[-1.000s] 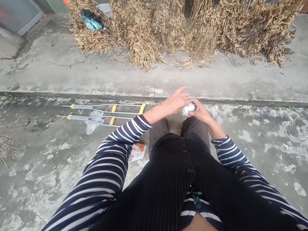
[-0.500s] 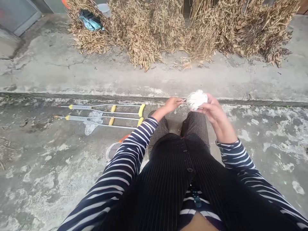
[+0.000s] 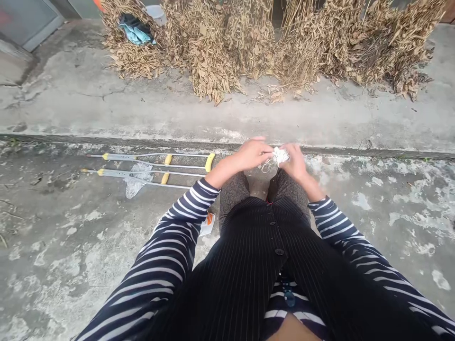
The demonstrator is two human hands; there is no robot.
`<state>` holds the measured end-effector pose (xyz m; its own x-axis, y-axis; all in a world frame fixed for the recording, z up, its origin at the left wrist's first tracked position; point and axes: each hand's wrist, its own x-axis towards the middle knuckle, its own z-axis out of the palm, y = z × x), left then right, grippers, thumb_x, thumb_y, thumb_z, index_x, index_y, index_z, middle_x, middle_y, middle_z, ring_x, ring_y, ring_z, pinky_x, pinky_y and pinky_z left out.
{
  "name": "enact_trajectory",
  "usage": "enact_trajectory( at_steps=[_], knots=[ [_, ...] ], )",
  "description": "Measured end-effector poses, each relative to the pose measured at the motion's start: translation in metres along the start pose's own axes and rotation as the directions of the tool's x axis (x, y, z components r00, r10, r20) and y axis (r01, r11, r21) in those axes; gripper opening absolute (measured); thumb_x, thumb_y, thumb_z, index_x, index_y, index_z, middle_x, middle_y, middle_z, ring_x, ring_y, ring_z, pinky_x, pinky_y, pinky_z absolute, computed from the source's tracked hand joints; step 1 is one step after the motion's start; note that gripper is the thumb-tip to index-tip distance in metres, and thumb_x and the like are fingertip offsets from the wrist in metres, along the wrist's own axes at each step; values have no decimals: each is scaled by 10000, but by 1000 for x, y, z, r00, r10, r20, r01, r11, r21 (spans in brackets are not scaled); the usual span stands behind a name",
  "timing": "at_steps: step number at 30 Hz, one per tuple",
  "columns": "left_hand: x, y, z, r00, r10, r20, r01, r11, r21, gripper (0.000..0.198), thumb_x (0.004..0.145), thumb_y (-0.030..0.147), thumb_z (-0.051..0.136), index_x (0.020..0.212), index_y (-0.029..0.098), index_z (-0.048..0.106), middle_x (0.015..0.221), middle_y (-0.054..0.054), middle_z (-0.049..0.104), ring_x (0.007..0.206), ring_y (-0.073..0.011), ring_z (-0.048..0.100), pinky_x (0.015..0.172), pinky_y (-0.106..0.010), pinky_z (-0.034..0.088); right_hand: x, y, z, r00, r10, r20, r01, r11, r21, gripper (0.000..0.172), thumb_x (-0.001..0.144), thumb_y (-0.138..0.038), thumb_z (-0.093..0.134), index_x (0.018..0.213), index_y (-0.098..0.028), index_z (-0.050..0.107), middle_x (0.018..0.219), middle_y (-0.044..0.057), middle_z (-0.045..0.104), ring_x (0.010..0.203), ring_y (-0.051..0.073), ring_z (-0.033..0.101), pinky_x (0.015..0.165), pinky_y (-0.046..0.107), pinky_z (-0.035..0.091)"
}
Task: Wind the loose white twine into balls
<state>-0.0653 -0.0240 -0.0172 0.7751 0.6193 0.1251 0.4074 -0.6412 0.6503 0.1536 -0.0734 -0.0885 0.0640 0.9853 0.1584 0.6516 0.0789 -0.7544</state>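
Over my knees, a small bundle of what looks like white string point(image 3: 280, 156) is between my two hands. My right hand point(image 3: 294, 163) is closed around its right side. At its left edge, the fingertips of my left hand point(image 3: 253, 154) pinch it; a few upper fingers are blurred. Thin loose strands hang just below the left fingertips. The palm sides of both hands are hidden.
A pair of crutches point(image 3: 152, 171) with yellow pads lies on the ground to the left, a crumpled clear plastic bag point(image 3: 137, 179) among them. Ahead runs a low concrete step point(image 3: 170, 121); dried plant stalks point(image 3: 241, 42) are heaped behind it. A white-and-orange packet point(image 3: 207, 224) lies by my left leg.
My hands have come closer together. The right hand moved left and now covers more of the white bundle, which shows smaller. The left arm shifted, uncovering the packet.
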Motion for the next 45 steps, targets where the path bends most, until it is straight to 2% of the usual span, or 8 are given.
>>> enact_trajectory(
  at_steps=[3,7,15,20,28,34,40,45],
  knots=[
    [18,-12,-12,997,-20,-69,26,995,93,297,936,292,555,686,185,673,591,33,620,642,-138,547,1178,-467,326,-12,-8,3,984,58,169,-110,942,316,475,547,-127,714,1005,-223,632,1009,27,586,931,230,572,899,416,512],
    [30,-36,-3,993,-84,-82,86,996,26,280,939,302,565,725,181,700,641,10,675,680,-156,584,1121,-457,375,-18,-22,-17,942,160,295,-314,730,607,511,497,-170,790,971,-235,609,947,-19,602,840,173,559,761,310,515],
    [23,-55,68,965,-250,-84,182,862,-473,244,901,306,591,856,150,774,861,-48,773,870,-209,693,884,-338,511,-29,-67,-45,912,226,343,-409,574,710,779,500,-178,897,1208,-320,604,1221,38,635,1058,279,630,717,386,625],
    [14,-56,89,948,-305,-92,215,826,-522,298,882,291,591,666,135,723,709,-40,737,771,-195,671,844,-312,509,-18,-79,-52,923,157,352,-377,565,734,686,526,-234,907,1156,-290,639,1239,38,637,1112,298,630,787,429,646],
    [-28,-32,84,957,-289,-2,260,865,-429,420,944,445,516,663,166,658,721,-27,716,737,-160,638,825,-280,496,0,-56,-40,963,232,135,-266,767,584,583,558,-334,874,1031,-258,540,1026,17,580,799,176,586,598,308,570],
    [-39,4,62,978,-205,41,208,973,-102,337,927,343,528,649,186,634,639,-3,663,693,-158,599,800,-288,498,1,-22,-8,973,177,-149,-156,977,143,542,567,-247,783,1032,-231,504,1057,53,536,960,235,531,855,411,532],
    [-24,17,17,1000,-22,11,19,974,226,263,939,227,514,797,198,734,722,-22,708,732,-170,632,1175,-481,358,-19,-20,12,984,178,17,-176,946,272,607,562,-259,776,1089,-248,476,1088,50,524,1008,248,518,899,436,522],
    [-4,15,-1,986,166,-29,-148,935,321,252,973,233,509,905,199,749,833,-40,725,878,-185,674,1230,-514,305,-29,-41,3,945,227,236,-327,694,641,619,499,-225,791,1021,-270,462,1024,-7,485,935,192,523,704,328,586]
  ],
)
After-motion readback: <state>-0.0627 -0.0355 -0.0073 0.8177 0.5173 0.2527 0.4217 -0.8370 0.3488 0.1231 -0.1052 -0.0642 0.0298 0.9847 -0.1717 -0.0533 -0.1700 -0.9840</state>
